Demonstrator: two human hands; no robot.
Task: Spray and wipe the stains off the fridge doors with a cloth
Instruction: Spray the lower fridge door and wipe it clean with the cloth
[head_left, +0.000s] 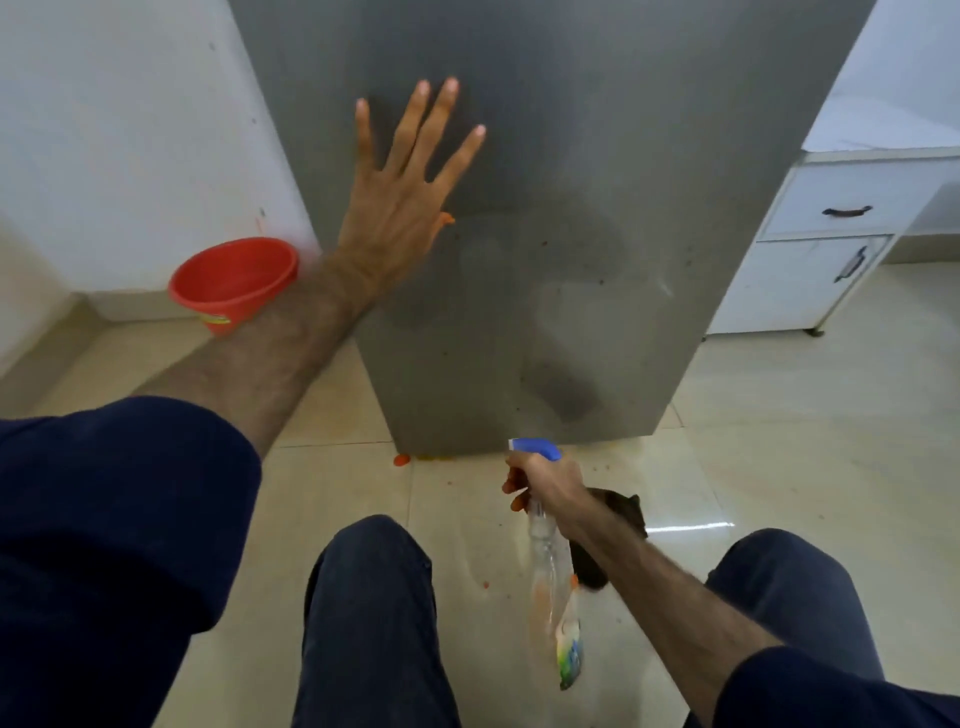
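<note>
Head view: a grey fridge door (545, 182) filled the frame, smeared low down. A left hand (400, 197) lay flat against it, fingers spread. A right hand (545, 483) gripped a spray bottle (550, 571) below the door, nozzle toward the fridge, body slanting back and down over the floor (753, 415).

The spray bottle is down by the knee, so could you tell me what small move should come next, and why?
Probably lift the spray bottle in the right hand and aim it at the fridge door: smears and an orange blob remain beside the flat left hand.
</note>
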